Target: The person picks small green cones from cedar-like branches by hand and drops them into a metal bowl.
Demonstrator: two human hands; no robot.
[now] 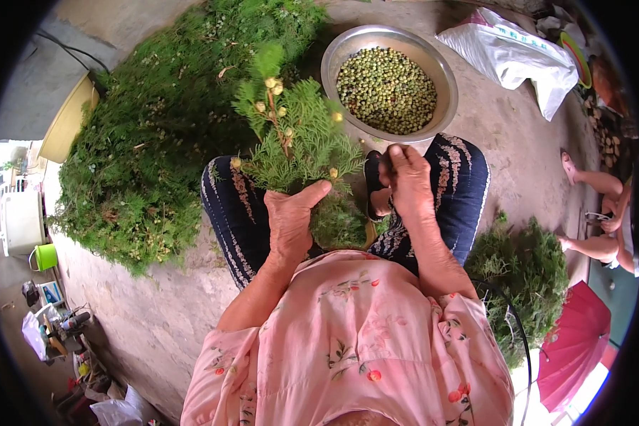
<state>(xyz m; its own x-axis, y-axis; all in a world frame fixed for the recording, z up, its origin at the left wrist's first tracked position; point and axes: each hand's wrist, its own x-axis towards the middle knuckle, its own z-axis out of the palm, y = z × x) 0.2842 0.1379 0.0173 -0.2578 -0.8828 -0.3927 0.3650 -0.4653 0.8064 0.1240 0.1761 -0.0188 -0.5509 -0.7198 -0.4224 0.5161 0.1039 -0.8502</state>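
My left hand [291, 216] is closed around the lower end of a leafy evergreen sprig [302, 142], thumb across the stem, in front of my knees. Several pale yellow-green cones sit among the sprig's flat, scaly leaves. Just to its right, my right hand [410, 181] is curled with thumb and fingers together; whatever lies inside is hidden. Beyond the right hand stands a wide metal basin [444, 89], holding a heap of small round green cones [387, 89]. More cut greenery [339, 220] shows between my legs, partly under my left hand.
A large heap of evergreen branches [142, 149] covers the floor at the left, beside a yellow tub [67, 124]. A smaller pile [525, 277] lies at the right, near a red umbrella [575, 341]. A white sack [511, 57] lies far right; another person's legs [600, 181] show beyond.
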